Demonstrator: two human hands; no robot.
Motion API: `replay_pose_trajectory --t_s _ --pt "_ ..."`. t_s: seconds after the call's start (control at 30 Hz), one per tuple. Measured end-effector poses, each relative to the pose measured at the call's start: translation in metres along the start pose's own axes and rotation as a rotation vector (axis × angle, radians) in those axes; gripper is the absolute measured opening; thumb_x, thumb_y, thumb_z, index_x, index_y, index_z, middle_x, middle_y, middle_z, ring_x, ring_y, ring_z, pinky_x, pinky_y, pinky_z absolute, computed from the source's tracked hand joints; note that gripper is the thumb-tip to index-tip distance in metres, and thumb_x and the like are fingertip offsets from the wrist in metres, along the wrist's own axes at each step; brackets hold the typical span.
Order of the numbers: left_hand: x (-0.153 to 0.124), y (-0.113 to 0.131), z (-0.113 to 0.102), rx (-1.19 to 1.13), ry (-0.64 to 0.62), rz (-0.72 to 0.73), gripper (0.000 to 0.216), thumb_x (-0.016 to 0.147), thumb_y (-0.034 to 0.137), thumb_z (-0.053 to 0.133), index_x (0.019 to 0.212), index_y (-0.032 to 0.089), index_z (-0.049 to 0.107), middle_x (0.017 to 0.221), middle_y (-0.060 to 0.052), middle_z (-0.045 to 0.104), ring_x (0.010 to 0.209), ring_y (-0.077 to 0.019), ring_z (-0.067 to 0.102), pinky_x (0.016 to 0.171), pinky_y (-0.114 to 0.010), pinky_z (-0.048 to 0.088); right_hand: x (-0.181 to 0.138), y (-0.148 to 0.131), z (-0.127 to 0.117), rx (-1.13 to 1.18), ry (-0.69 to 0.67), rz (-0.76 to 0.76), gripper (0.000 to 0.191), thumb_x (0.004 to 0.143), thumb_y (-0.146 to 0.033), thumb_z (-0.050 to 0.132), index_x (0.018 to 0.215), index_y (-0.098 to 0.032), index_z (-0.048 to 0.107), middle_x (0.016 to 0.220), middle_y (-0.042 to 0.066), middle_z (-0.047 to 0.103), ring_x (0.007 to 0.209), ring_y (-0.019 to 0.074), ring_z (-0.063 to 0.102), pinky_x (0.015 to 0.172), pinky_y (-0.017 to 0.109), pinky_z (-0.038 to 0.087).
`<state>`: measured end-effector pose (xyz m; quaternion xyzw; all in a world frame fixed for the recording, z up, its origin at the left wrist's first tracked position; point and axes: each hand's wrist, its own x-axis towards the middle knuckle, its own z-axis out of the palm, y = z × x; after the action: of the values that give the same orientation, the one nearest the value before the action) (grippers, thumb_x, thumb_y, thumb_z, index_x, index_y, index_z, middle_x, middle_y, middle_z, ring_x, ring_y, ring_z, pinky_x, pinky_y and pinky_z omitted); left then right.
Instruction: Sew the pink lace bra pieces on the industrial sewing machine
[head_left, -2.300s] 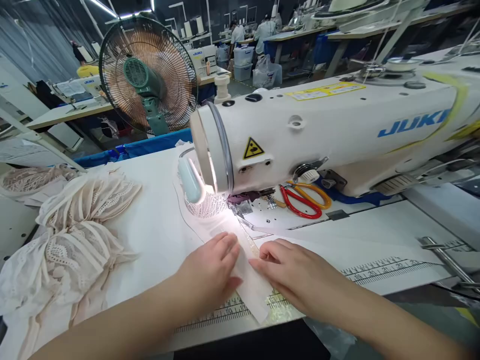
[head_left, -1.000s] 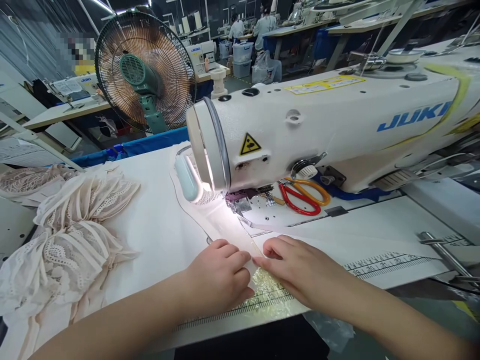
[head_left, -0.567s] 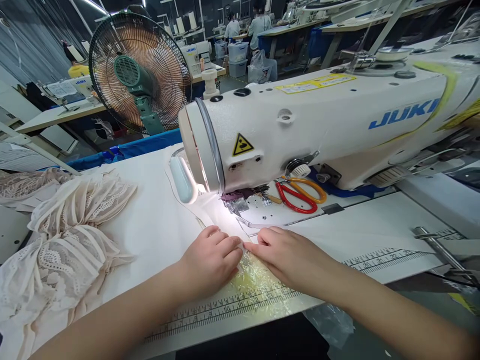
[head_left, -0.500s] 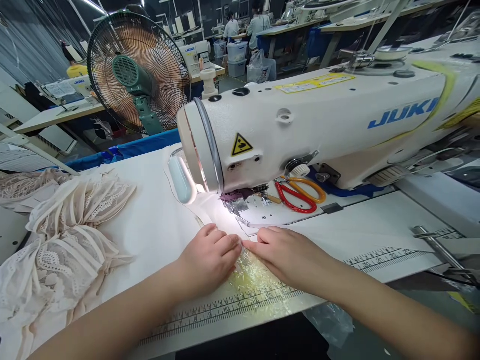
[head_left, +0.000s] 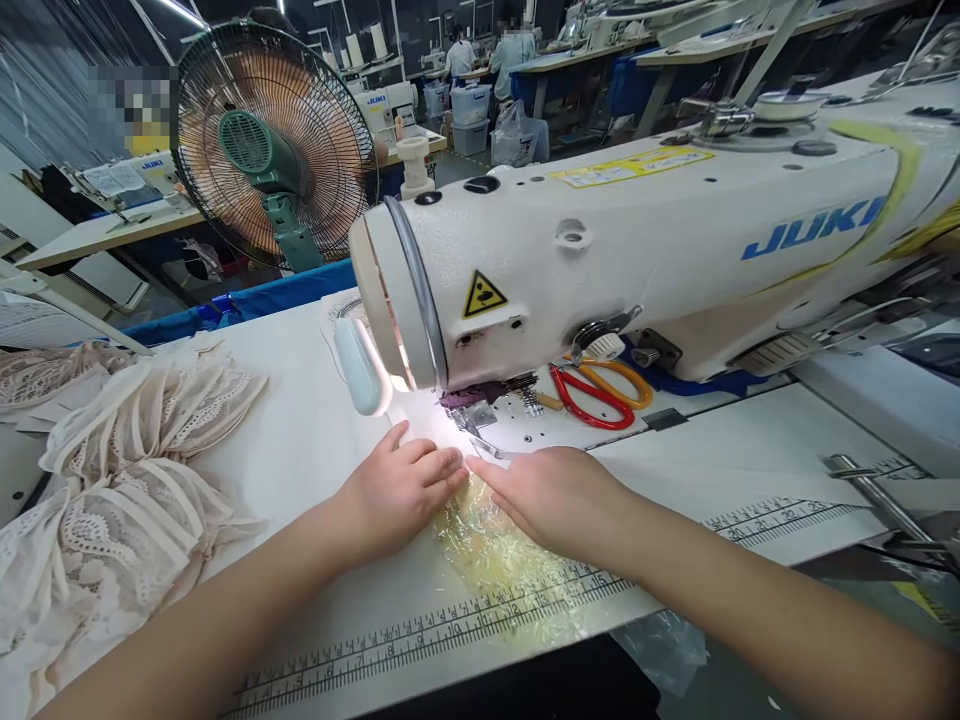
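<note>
In front of the needle area of a white JUKI sewing machine (head_left: 637, 250), both hands meet on the table. My left hand (head_left: 401, 490) is closed, fingertips together and thumb side towards the lit presser foot; what it pinches is hidden. My right hand (head_left: 559, 495) lies opposite, its index finger pointing left almost to the left fingertips. Its other fingers curl underneath, and what they hold cannot be made out. Below both hands spreads a crinkled, shiny, yellowish see-through film (head_left: 487, 560). Bright lamp light washes out whatever lies under the needle.
Cream lace pieces (head_left: 142, 500) lie heaped at the left. Red and orange-handled scissors (head_left: 592, 395) rest under the machine arm. A printed ruler (head_left: 420, 640) runs along the table's front edge. A large fan (head_left: 274, 150) stands behind; people sit further back.
Both hands have shifted slightly left and towards the needle. My left index finger now reaches further forward. More of the yellowish film shows below the hands.
</note>
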<state>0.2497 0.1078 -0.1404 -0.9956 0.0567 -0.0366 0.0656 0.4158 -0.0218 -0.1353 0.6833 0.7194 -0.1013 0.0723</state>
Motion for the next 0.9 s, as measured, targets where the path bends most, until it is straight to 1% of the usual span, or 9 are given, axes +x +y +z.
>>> replay_pose_trajectory --t_s 0.2,0.33,0.4,0.53,0.6,0.7,0.77,0.9 --pt "0.000 -0.016 0.003 -0.013 -0.049 -0.009 0.036 0.091 0.013 0.031 0.119 0.020 0.052 0.123 -0.008 0.055 0.102 -0.0235 0.050 0.093 -0.057 0.032 0.010 -0.009 -0.012 -0.031 -0.105 0.060 0.054 0.086 -0.018 0.043 0.139 -0.018 0.033 0.065 0.007 0.063 0.052 0.0177 0.056 0.045 0.025 0.028" --pt "0.001 -0.024 0.004 -0.023 -0.086 -0.024 0.037 0.090 0.012 0.032 0.121 0.020 0.050 0.126 -0.007 0.054 0.107 -0.0253 0.049 0.096 -0.060 0.028 0.017 -0.017 -0.023 0.001 -0.203 0.149 0.059 0.086 -0.019 0.043 0.142 -0.016 0.024 0.068 0.011 0.065 0.060 0.0236 0.061 0.047 0.028 0.036" --pt "0.002 -0.028 0.004 -0.019 -0.089 -0.030 0.036 0.090 0.013 0.033 0.121 0.021 0.051 0.125 -0.007 0.055 0.107 -0.0249 0.049 0.097 -0.059 0.027 0.019 -0.021 -0.027 0.016 -0.242 0.186 0.060 0.086 -0.020 0.044 0.143 -0.016 0.023 0.069 0.012 0.066 0.063 0.0260 0.063 0.049 0.030 0.039" --pt "0.002 -0.035 0.007 -0.007 -0.064 -0.046 0.035 0.092 0.016 0.032 0.120 0.021 0.052 0.125 -0.007 0.055 0.108 -0.0227 0.049 0.095 -0.049 0.034 0.023 -0.027 -0.028 0.022 -0.229 0.199 0.062 0.085 -0.020 0.047 0.142 -0.017 0.024 0.067 0.012 0.066 0.063 0.0264 0.064 0.050 0.031 0.042" --pt "0.002 -0.039 0.009 0.002 -0.073 -0.060 0.034 0.092 0.019 0.033 0.121 0.021 0.052 0.126 -0.007 0.054 0.108 -0.0227 0.049 0.090 -0.043 0.038 0.023 -0.028 -0.024 0.011 -0.218 0.199 0.062 0.085 -0.020 0.047 0.142 -0.017 0.023 0.065 0.012 0.065 0.060 0.0253 0.063 0.049 0.031 0.041" --pt "0.003 -0.044 0.010 0.013 -0.091 -0.072 0.034 0.093 0.021 0.033 0.122 0.022 0.051 0.127 -0.006 0.054 0.110 -0.0235 0.048 0.081 -0.038 0.041 0.022 -0.027 -0.018 -0.009 -0.193 0.186 0.062 0.086 -0.020 0.044 0.143 -0.016 0.021 0.062 0.010 0.064 0.054 0.0235 0.060 0.046 0.029 0.037" --pt "0.004 -0.048 0.011 0.018 -0.088 -0.077 0.035 0.092 0.020 0.033 0.122 0.022 0.051 0.127 -0.006 0.054 0.111 -0.0237 0.047 0.080 -0.037 0.041 0.020 -0.026 -0.013 -0.010 -0.169 0.174 0.060 0.087 -0.020 0.042 0.143 -0.017 0.022 0.062 0.009 0.064 0.054 0.0226 0.060 0.045 0.028 0.035" --pt "0.004 -0.056 0.014 -0.003 -0.055 -0.124 0.034 0.093 0.023 0.032 0.121 0.023 0.052 0.129 -0.004 0.052 0.113 -0.0236 0.046 0.085 -0.037 0.039 0.017 -0.023 -0.005 0.038 -0.089 0.158 0.055 0.087 -0.020 0.041 0.141 -0.018 0.029 0.066 0.008 0.065 0.060 0.0218 0.061 0.044 0.026 0.030"
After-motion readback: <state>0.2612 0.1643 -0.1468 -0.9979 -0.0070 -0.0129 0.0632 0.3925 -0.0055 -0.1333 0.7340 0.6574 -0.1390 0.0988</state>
